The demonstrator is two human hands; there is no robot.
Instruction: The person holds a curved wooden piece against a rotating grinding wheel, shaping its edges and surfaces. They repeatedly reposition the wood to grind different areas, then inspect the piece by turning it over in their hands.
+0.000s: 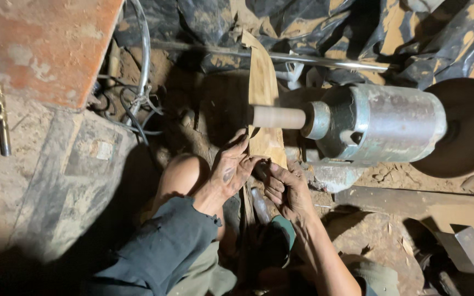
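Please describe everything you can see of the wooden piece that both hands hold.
The wooden piece is a thin, flat, pale brown slab with a rough, irregular outline. It stands nearly on end, leaning a little. The left hand and right hand grip its lower end. Its face seems to meet the tip of the cylinder on the grey motor.

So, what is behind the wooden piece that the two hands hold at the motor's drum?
Behind the wooden piece lie a thin metal rod and dark plastic sheeting. The wood hides part of the rod. The left hand and right hand cover its lower end.
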